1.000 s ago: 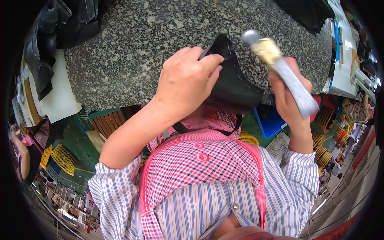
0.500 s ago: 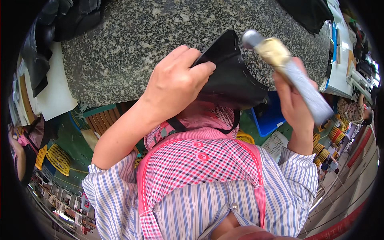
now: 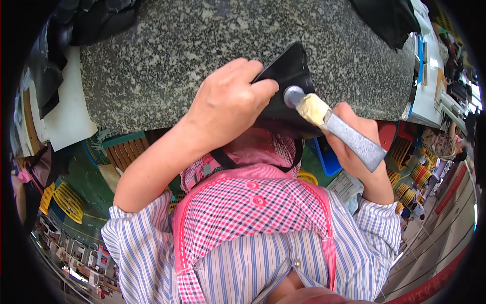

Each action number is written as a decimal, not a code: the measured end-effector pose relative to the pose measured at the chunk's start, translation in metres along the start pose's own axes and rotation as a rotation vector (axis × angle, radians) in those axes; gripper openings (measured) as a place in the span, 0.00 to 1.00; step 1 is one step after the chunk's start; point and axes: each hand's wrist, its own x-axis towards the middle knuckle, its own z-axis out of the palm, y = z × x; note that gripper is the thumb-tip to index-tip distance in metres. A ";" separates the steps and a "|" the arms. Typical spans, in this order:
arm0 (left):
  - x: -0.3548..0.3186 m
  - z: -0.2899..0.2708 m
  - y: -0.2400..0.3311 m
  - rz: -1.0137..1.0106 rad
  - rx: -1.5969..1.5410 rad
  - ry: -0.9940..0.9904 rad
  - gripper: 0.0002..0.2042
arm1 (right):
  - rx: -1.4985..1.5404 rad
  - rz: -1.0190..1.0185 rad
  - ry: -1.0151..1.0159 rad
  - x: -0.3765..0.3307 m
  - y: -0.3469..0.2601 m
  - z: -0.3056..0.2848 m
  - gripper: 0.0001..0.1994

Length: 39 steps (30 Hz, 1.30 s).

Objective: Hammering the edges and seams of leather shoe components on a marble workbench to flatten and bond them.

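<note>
A black leather-like piece [image 3: 291, 71] with pale dashes along its edge lies at the near edge of a speckled stone slab [image 3: 202, 40]. My left hand [image 3: 230, 93] pinches its left edge between thumb and curled fingers. In my right hand [image 3: 354, 134] is a hammer [image 3: 314, 110] with a round metal face, yellowish wrapping round its middle and a long flat tail. The round face is over the piece, just right of my left thumb, and seems to touch it. My right fingers and the tail hide the hammer's grip.
Black sheets [image 3: 98, 25] are heaped at the slab's far left, beside white board [image 3: 66, 101]. More black material [image 3: 392, 23] hangs over the far right. Below the slab are a blue bin [image 3: 326, 157], a slatted wooden stool [image 3: 124, 152] and a yellow basket [image 3: 68, 201].
My right hand has swung the hammer down and left, from beside the black piece onto it. My left hand and the piece have shifted slightly right.
</note>
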 end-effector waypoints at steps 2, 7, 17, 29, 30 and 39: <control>-0.004 -0.003 0.001 0.012 0.007 -0.009 0.09 | -0.027 -0.028 0.016 -0.008 0.006 0.010 0.05; -0.015 -0.016 -0.004 0.335 0.067 -0.038 0.13 | 0.040 0.036 0.030 -0.011 0.004 0.017 0.10; -0.021 -0.005 -0.006 0.174 0.062 0.061 0.12 | 0.111 0.051 0.086 -0.009 -0.003 0.012 0.05; -0.021 -0.001 -0.002 0.099 0.054 0.083 0.09 | 0.038 -0.033 0.375 0.019 -0.015 0.002 0.08; -0.019 -0.003 -0.004 0.097 0.043 0.074 0.09 | 0.152 -0.115 0.352 0.013 -0.012 0.010 0.08; -0.016 -0.019 -0.020 0.345 -0.002 -0.012 0.13 | -0.038 0.031 0.023 -0.006 -0.010 0.018 0.09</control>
